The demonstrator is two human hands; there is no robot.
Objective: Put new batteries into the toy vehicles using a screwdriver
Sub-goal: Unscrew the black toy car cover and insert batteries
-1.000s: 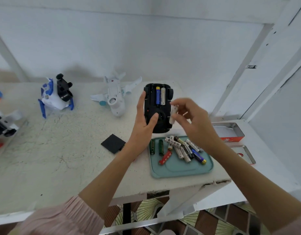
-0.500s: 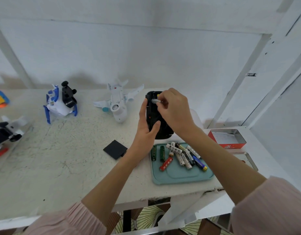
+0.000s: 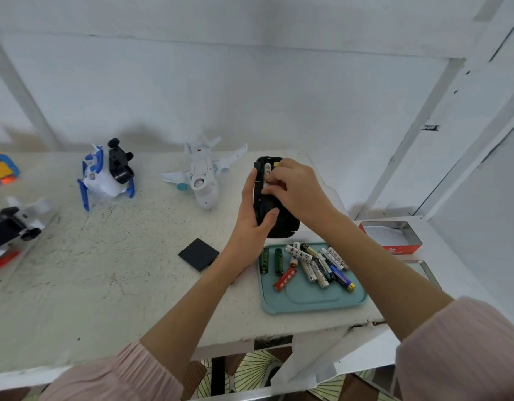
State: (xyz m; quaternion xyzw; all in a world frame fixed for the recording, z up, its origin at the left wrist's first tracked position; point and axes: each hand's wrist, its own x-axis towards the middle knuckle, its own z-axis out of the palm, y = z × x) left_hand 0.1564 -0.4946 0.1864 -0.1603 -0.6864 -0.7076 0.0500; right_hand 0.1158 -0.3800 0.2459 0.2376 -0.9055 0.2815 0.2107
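Left hand (image 3: 251, 224) grips the black toy car (image 3: 274, 204) from its left side, thumb up along the edge, fingers curled under and round the near end, holding it belly-up just above the counter (image 3: 105, 285). Right hand (image 3: 296, 189) is over the open battery bay, fingertips pinched on a white battery (image 3: 268, 169) and pressing it down into the left slot; I can see a yellow tip of another cell just beside it, mostly hidden by my fingers. The black compartment cover (image 3: 198, 254) lies flat on the counter, left of the teal tray (image 3: 313, 299) holding the loose batteries (image 3: 310, 264). The white toy plane (image 3: 203, 175) and the blue and white toy (image 3: 105, 172) sit farther left, well apart from the work. I see no screwdriver in view. Risks as I judge them: I cannot read polarity under my own fingers, so the cell could seat reversed; pushing at an angle against the spring contact could pop it back out or bend the tab; and a car held in the air with one hand may twist under that push. Old and new cells appear mixed on the tray, so picking a spent one is possible.
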